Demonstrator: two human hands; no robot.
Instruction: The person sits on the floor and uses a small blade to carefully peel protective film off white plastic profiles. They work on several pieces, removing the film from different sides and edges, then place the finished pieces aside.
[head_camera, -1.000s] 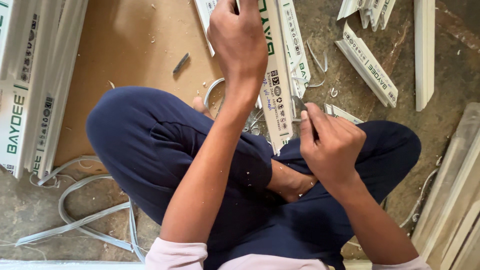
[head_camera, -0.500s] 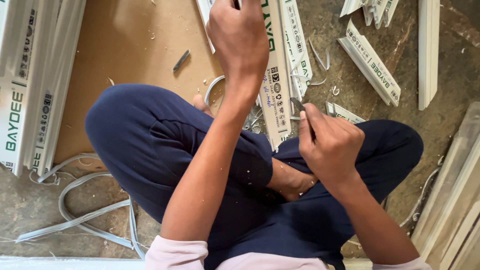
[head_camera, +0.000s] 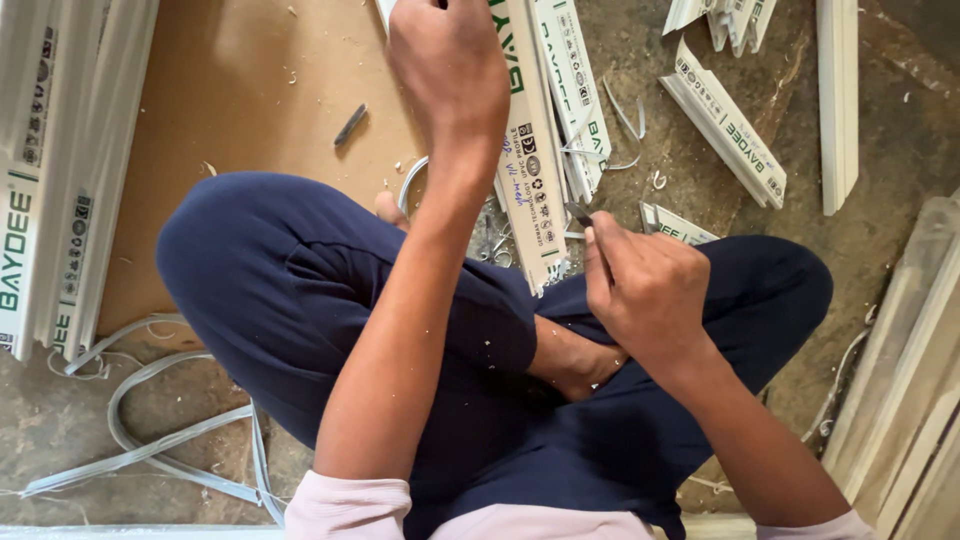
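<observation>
Head view, upper centre | my left hand (head_camera: 450, 70), fingers wrapped round white plastic profile (head_camera: 528, 170) | my right hand (head_camera: 645, 290), fingers pinching small blade (head_camera: 578, 213) against its lower edge | floor (head_camera: 880, 130).

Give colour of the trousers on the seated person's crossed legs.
Dark navy blue trousers, plain, flecked with pale shavings; head view.

Two hands (head_camera: 450, 70) (head_camera: 645, 290), one blade (head_camera: 578, 213), one short cut-off profile piece (head_camera: 725, 120).
</observation>
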